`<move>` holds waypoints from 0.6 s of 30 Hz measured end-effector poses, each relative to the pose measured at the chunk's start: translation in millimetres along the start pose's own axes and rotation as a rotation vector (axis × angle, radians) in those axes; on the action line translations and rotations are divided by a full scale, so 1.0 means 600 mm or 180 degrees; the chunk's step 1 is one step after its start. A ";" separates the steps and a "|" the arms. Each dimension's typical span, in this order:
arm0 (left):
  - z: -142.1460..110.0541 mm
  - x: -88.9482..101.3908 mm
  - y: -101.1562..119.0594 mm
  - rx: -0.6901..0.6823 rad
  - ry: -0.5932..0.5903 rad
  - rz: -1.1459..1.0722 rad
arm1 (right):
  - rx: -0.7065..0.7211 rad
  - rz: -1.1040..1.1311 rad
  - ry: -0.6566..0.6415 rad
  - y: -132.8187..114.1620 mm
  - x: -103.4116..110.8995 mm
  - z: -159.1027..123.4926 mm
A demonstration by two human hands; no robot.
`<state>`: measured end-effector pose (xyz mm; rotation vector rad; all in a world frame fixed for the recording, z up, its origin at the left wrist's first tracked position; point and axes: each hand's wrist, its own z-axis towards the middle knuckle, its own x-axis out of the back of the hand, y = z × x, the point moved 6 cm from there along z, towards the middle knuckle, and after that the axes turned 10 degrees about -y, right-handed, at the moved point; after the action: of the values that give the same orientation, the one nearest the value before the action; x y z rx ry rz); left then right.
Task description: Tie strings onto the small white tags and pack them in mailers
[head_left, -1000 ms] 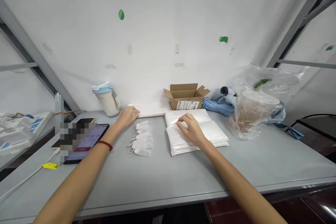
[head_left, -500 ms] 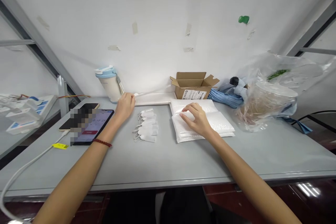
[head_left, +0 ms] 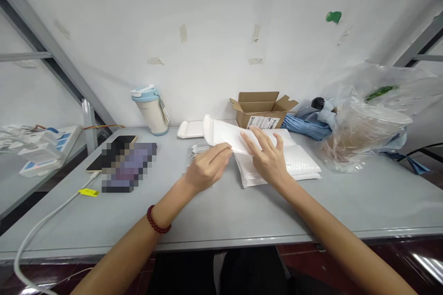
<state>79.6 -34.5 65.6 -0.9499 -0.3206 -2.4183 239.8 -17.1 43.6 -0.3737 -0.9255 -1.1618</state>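
A white padded envelope (head_left: 223, 132) is raised at a slant above the desk, its flap end toward the wall. My left hand (head_left: 209, 168) is closed, pinching the envelope's near edge between thumb and fingers. Spread fingers of my right hand (head_left: 268, 154) rest on the envelope's right part; the hand is open. Beneath the right hand lies a stack of white bubble mailers (head_left: 301, 161). Small white tags with loops (head_left: 198, 148) lie on the desk, mostly covered by my left hand. Another flat white envelope (head_left: 191, 129) lies against the wall.
At the back stand a cream tumbler with a blue lid (head_left: 151, 113) and an open cardboard box (head_left: 265, 110). Two phones (head_left: 111, 152) and a white cable (head_left: 51, 219) are on the left. Blue cloth (head_left: 306, 124) and a plastic-wrapped roll (head_left: 370, 133) occupy the right.
My left hand has moved right and nearer from the back of the desk, bringing a white envelope over the mailers. My right hand's fingers have spread onto it. The view has shifted slightly.
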 end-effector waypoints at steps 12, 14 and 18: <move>-0.048 -0.011 -0.132 0.3084 -0.0323 -0.2912 | 0.0215 0.0199 -0.0437 -0.011 -0.013 0.005; -0.044 -0.022 -0.116 0.3056 -0.0555 -0.3313 | 0.0302 0.0351 -0.0569 -0.018 -0.010 0.004; -0.032 -0.035 -0.075 0.2718 -0.0999 -0.3335 | 0.0426 0.0682 -0.0881 -0.024 -0.004 0.000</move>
<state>57.4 3.6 35.6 -0.8108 -2.1961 -2.4159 226.9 -21.1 39.2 -0.5204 -1.1672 -0.8598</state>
